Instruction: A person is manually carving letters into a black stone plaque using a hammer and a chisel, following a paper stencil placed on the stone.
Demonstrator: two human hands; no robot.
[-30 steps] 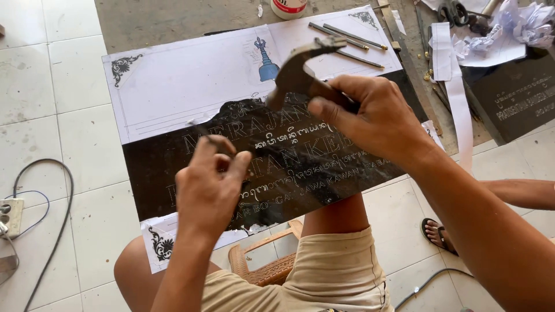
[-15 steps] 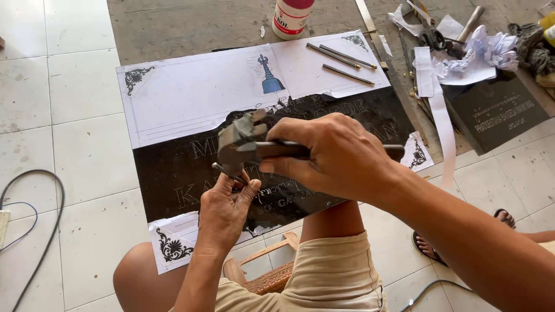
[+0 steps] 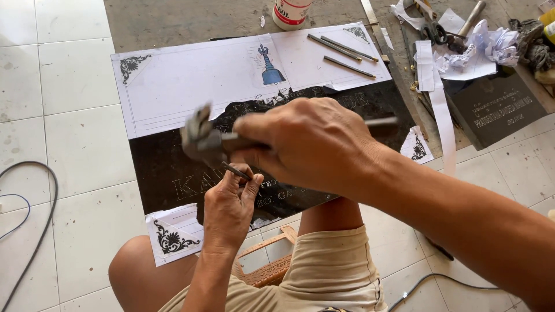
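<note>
Now left hand (image 3: 228, 211) pinches chisel (image 3: 236, 171) on black slab (image 3: 167, 167); right hand (image 3: 306, 141) grips hammer (image 3: 199, 138) just above

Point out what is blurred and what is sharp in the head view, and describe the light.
Head view: the grey metal hammer head is smeared by motion blur, and the right hand gripping it is slightly soft; the left hand pinching the thin metal chisel is sharper; the black stone slab and white paper stencil read crisply; daylight is even and soft, with no strong glare.
</note>
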